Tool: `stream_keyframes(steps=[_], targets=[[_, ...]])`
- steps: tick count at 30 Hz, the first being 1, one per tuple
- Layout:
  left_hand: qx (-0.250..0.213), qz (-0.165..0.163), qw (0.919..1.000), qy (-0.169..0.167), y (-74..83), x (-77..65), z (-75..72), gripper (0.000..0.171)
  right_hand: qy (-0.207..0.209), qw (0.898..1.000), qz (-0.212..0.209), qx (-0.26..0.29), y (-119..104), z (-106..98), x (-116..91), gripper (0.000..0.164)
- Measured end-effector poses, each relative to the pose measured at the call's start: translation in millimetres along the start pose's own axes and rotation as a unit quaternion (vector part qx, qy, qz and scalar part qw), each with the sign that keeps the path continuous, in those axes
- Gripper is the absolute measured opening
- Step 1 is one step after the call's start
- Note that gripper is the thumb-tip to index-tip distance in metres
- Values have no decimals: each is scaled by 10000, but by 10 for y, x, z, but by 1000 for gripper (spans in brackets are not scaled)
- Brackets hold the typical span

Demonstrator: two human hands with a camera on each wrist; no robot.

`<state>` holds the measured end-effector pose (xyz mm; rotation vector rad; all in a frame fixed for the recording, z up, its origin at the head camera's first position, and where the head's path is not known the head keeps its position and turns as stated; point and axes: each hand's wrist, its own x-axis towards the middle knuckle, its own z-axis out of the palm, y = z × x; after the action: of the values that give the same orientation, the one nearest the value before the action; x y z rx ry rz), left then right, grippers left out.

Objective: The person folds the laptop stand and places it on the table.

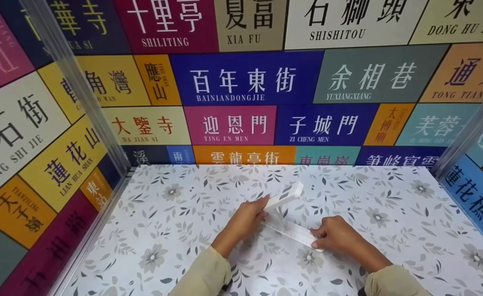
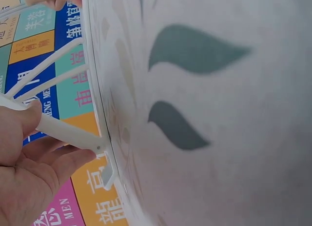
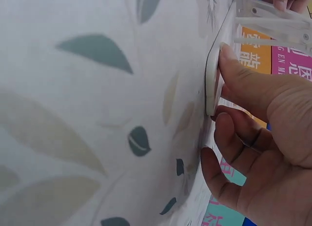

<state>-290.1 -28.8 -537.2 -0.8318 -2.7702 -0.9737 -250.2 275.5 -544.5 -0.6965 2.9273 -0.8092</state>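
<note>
Through my cameras, the white folding stand [image 1: 292, 232] sits on the worktop [image 1: 184, 224], left hand's [image 1: 247, 217] fingers pinching its raised top [image 1: 284, 197], right hand's [image 1: 337, 234] its flat base; it looks light, stiff and smooth, so I'd hold the ends.

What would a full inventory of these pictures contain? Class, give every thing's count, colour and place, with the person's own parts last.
White hinged plastic-looking stand: one, white, on the table between the hands, one part raised at a slant
Flat floral-patterned table surface: one, white with grey leaves and flowers, beneath the stand
Rectangular panels with Chinese characters: many, some cut off, multicoloured, behind and at both sides
Long translucent strips: two, greyish, at the left and right wall corners
Left hand: one, bare, gripping the stand's raised part
Right hand: one, bare, pinching the base's near end
Fabric sleeves: two, beige, on the forearms
</note>
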Motion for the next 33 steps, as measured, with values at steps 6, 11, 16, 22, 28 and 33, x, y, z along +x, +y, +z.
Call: stream_keyframes(steps=[6, 11, 16, 22, 28, 33], targets=[[-139, 33, 9994, -307, -71, 83, -7, 57, -38, 9996, 145, 259, -58, 65, -42, 44], [-234, 199, 9982, -506, -105, 132, -8, 56, -171, 9986, 281, 423, -122, 106, -99, 59], [-294, 224, 9977, -562, -103, 170, -3, 54, -136, 9989, 397, 211, -191, 132, -145, 56], [-363, 233, 9964, -724, -94, 225, 9, 54, -76, 9970, 769, 40, -322, 194, -199, 34], [-491, 81, 9941, -963, -75, 300, 40, 54, 221, 9947, 967, -266, -495, 287, -255, 43], [-714, 228, 9918, -1033, -93, 361, 75, 52, 421, 9913, 1182, -396, -651, 363, -268, 48]])
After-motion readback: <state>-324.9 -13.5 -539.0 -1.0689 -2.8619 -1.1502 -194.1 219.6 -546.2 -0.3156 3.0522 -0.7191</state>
